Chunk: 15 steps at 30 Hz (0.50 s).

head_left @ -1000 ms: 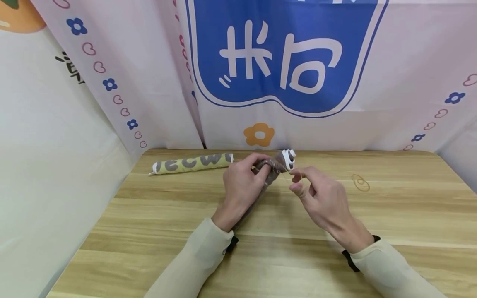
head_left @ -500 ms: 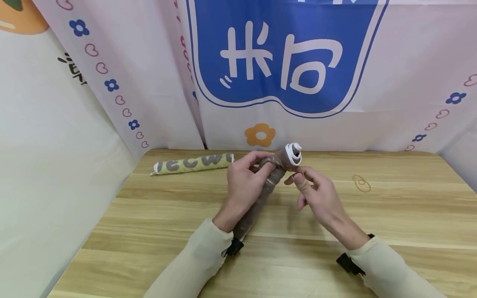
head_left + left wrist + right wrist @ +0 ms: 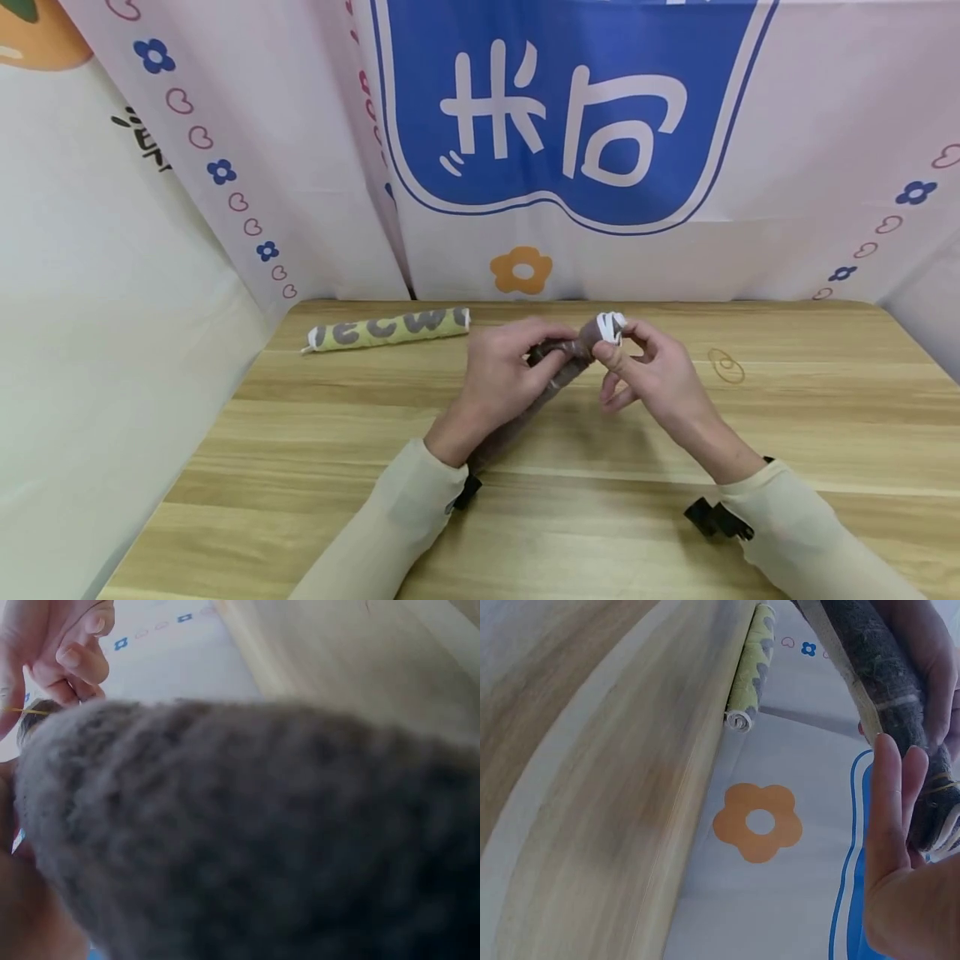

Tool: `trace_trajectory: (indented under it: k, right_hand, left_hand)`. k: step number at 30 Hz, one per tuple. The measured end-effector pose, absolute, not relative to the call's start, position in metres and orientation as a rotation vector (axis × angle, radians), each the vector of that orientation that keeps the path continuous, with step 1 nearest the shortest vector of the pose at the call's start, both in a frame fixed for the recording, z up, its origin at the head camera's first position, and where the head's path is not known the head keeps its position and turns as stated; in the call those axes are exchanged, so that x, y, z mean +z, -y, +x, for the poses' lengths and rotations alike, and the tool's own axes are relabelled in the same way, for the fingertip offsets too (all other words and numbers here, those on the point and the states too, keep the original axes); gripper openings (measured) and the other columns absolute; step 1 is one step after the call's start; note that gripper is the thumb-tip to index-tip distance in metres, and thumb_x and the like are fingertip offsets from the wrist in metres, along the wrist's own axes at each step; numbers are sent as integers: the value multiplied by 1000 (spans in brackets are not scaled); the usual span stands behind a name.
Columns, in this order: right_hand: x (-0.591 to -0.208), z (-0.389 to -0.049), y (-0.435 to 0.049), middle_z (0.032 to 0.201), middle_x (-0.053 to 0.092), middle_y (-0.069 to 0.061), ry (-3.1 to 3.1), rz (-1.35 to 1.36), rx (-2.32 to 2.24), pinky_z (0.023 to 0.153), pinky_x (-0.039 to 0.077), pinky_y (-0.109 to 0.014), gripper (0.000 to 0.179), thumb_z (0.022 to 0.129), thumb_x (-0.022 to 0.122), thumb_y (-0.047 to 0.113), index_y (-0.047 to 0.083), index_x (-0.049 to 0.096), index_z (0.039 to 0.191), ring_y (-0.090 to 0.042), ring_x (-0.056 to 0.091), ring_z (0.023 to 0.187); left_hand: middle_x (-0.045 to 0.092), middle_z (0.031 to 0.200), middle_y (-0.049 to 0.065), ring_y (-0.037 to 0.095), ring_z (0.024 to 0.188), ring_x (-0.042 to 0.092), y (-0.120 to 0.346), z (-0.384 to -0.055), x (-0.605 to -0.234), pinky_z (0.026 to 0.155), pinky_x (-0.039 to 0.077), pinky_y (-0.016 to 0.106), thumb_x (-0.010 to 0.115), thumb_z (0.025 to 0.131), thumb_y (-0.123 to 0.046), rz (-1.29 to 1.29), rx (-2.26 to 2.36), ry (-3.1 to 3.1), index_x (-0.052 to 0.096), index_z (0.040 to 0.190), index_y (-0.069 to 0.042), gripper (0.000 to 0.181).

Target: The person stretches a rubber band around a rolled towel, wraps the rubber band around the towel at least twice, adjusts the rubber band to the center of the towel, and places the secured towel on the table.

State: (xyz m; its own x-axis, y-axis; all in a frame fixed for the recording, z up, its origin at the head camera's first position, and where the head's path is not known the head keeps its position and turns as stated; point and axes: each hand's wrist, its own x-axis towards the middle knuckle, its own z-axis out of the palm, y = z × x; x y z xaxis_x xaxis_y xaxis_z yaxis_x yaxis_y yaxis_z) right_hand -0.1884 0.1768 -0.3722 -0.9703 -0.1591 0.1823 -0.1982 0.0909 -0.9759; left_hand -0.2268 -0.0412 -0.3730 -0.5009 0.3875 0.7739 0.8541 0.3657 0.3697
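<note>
A grey-brown rolled towel [image 3: 528, 414] with white edges at its far end lies slanted between both hands, its near end running under the left forearm. My left hand [image 3: 498, 379] grips the roll just below that end. At the tip, my right hand [image 3: 663, 379] pinches the roll between thumb and forefinger, while its other fingers extend free. A thin yellow rubber band [image 3: 943, 787] crosses the roll near its end in the right wrist view. In the left wrist view the blurred towel [image 3: 247, 825] fills most of the picture, hiding much of the left hand.
A yellow rolled towel [image 3: 386, 330] with grey lettering lies at the back left of the wooden table [image 3: 300, 467]. To the right of the hands lie loose rubber bands [image 3: 726, 367]. A printed curtain [image 3: 450, 242] hangs behind the table's back edge.
The towel's end tipped up, then came back down and to the right. My right hand has shifted from the band beside the roll to the roll's white-edged end.
</note>
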Motion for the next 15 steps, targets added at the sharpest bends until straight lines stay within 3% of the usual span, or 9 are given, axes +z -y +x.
trace_trajectory:
  k: [7,15]
  right_hand:
    - [-373,-191,-178,116,59,-20,2316,371,2060,64,63,-48,41,107,68,22,-7,55,132,-19,69,71]
    - [-372,-194,-180,137,58,-23,2367,389,2013,66,64,-46,49,105,70,20,-6,51,143,-21,72,91]
  left_hand:
    - [79,101,-3,6,90,73,43,-225,-370,76,55,20,81,93,-7,-1157,-912,2115,82,105,-13,13]
    - [78,99,-6,5,84,73,45,-226,-368,71,54,18,82,93,-8,-1217,-787,2136,84,102,-16,13]
